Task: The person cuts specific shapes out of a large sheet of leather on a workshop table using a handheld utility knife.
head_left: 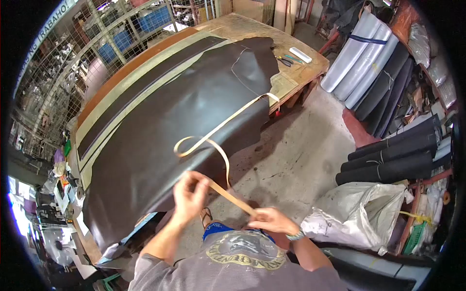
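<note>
A long, narrow tan strip [225,193], looking like a soft measuring tape, stretches between my two hands in front of my body; no markings can be read on it. My left hand [191,194] pinches it by the near edge of the table, thumb and fingers drawn together. To the right, my right hand [273,220] is closed on another part of the strip. Beyond my hands the strip loops and runs across a large dark brown leather hide [160,126], ending over the table's right edge. The hide drapes over the near edge.
On the wooden table [242,26] lie black-handled pliers [285,61] and a white oblong case [300,55]. Dark rolls [388,165], clear-wrapped rolls [359,53] and a white sack [361,213] stand at the right. Wire mesh shelving [111,34] lines the far left. Concrete floor [310,140] shows beside the table.
</note>
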Action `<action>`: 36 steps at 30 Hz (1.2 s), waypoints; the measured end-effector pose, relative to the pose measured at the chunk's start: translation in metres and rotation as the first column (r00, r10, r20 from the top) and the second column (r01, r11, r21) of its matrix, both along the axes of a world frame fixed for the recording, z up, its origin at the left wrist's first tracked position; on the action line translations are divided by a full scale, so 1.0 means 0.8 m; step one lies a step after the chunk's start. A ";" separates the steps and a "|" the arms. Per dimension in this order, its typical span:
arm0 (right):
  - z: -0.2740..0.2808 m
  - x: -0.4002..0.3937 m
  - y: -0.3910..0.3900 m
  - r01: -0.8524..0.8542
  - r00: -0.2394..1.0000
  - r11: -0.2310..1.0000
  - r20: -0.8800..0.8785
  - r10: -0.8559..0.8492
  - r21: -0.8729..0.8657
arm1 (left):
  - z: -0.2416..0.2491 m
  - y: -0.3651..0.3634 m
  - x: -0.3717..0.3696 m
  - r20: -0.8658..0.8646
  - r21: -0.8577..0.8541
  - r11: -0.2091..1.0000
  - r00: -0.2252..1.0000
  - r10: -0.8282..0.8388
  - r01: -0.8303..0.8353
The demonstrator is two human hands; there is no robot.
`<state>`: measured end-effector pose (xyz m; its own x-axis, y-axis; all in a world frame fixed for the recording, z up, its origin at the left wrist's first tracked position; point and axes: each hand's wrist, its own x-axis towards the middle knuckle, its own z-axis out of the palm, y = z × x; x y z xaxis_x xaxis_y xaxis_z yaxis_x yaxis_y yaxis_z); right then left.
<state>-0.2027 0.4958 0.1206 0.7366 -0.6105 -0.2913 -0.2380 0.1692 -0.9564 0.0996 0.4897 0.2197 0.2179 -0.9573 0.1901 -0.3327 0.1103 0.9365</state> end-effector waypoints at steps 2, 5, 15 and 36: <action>0.039 -0.093 0.000 0.155 0.986 0.986 -0.074 -0.151 0.064 | 0.009 -0.030 0.014 -0.050 -0.003 0.979 0.978 0.205 -0.205; 0.079 -0.229 -0.017 0.245 0.897 0.958 -0.341 -0.282 -0.148 | 0.024 -0.069 0.060 -0.063 -0.118 0.925 0.932 0.356 -0.361; 0.444 -0.386 -0.222 -0.204 0.571 0.539 -0.547 -0.613 -0.817 | 0.245 -0.294 0.169 -0.018 -0.396 0.754 0.825 0.565 -0.525; 0.395 -0.400 -0.834 -0.218 0.688 0.454 -0.466 -0.557 -0.864 | -0.115 -0.514 0.090 0.050 0.260 0.787 0.822 0.567 -0.559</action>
<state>-0.5229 -0.1710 0.4363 0.4375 -0.8900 0.1282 -0.8630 -0.4557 -0.2183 0.1713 0.0783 0.1278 0.7349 -0.6759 -0.0549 -0.2339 -0.3287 0.9150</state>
